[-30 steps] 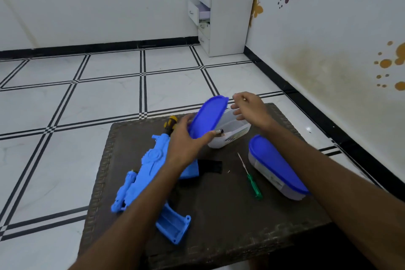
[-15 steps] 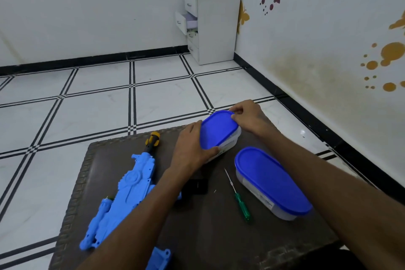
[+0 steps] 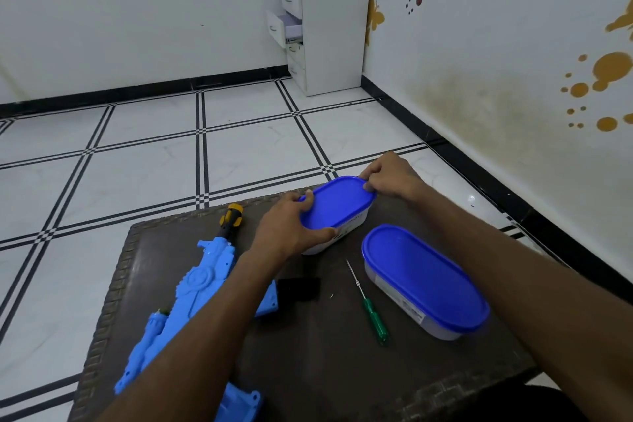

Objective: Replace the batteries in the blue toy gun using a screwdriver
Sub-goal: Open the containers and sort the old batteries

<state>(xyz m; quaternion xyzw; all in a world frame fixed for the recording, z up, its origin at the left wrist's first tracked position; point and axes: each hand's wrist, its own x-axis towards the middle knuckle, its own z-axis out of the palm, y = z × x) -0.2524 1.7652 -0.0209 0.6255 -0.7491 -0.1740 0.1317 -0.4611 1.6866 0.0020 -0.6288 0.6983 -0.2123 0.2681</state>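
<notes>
In the head view, a dark table (image 3: 325, 370) is seen on a tiled floor (image 3: 137, 154). Near the far edge of the table, a small box (image 3: 346, 231) with a blue lid (image 3: 334, 204) is held by both hands. The near left end of the box is grasped by the left hand (image 3: 291, 226), thumb at the front side. The far right rim of the lid is pinched by the right hand (image 3: 390, 175).

The toy gun (image 3: 191, 301) lies along the left part of the table, partly covered by the left forearm, its rear close to the near edge. A yellow-black screwdriver (image 3: 231, 219) is touching its far end.

A green screwdriver (image 3: 371, 312) lies in the free middle, between the gun and a second closed box (image 3: 424, 281) at the right. A black piece (image 3: 298, 288) lies just beside the gun.
</notes>
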